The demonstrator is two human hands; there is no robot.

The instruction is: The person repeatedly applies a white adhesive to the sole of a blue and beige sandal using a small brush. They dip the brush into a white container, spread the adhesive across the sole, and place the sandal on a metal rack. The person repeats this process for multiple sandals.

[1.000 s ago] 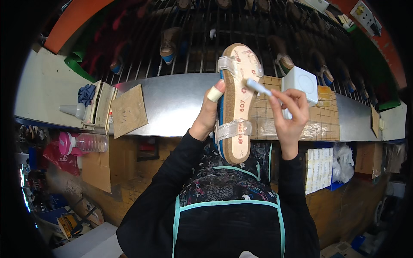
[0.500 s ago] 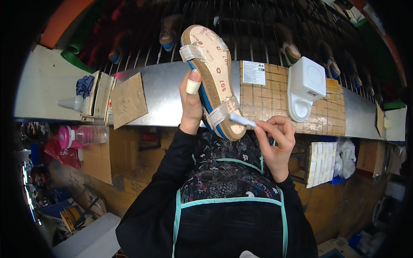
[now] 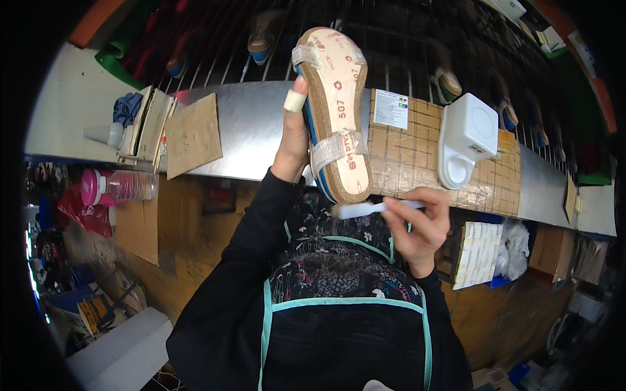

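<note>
Inspecting from the body outward, the findings follow.
Apron: dark floral apron with teal piping [image 3: 339, 287], nearest the camera, below both hands.
Right hand: the right hand [image 3: 417, 225] is closed in a pinch on a white toothbrush-like brush [image 3: 365, 208]; its head points left, just under the sandal's heel end.
Left hand: the left hand [image 3: 295, 140] is clamped round the sandal's left edge, a plaster on the raised finger.
Sandal: the cork-edged sandal with a pale tan sole, blue lining and tape-wrapped straps [image 3: 336, 107] is held up, sole toward the camera, toe away.
Step judged: brushing the heel rim.
Doing it well: hold the sandal steady, keep the bristles to the sole's edge, use short light strokes, stay off the wrapped straps.
Bench: grey metal bench top [image 3: 251, 127] behind, bearing cardboard pieces [image 3: 192, 133] and a white plastic device [image 3: 466, 143].
Rack: dark wire rack [image 3: 404, 45] farthest, holding other shoes.
</note>
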